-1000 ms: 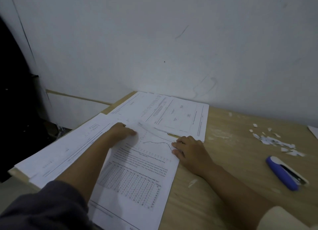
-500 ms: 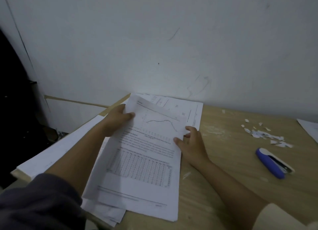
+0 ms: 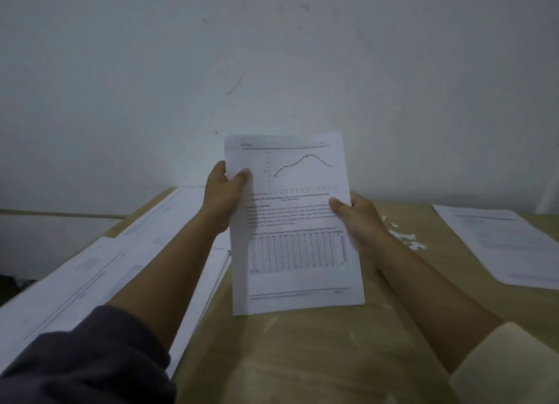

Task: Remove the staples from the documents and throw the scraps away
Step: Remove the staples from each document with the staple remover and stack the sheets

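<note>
**Document held up for checking**

I held the document (image 3: 290, 222) upright, clear of the table (image 3: 302, 358), to hunt for its staple. My left hand (image 3: 222, 192) pinched its upper left edge, thumb in front. My right hand (image 3: 358, 219) pinched the right edge lower down, keeping the pages flat. I could make out no staple, perhaps because of blur. The scraps (image 3: 405, 238) lay just beyond my right hand, not yet binned.

Left sleeve (image 3: 84, 364), at 7 o'clock: dark grey-blue soft fabric, bunched in folds, ending near the elbow. Right sleeve (image 3: 511, 367), at 4 o'clock: pale cream fabric, thick smooth edge. Beyond the sleeves, left forearm (image 3: 169, 282), right forearm (image 3: 423, 288), left hand (image 3: 222, 195) and right hand (image 3: 360, 219) are bare.
</note>
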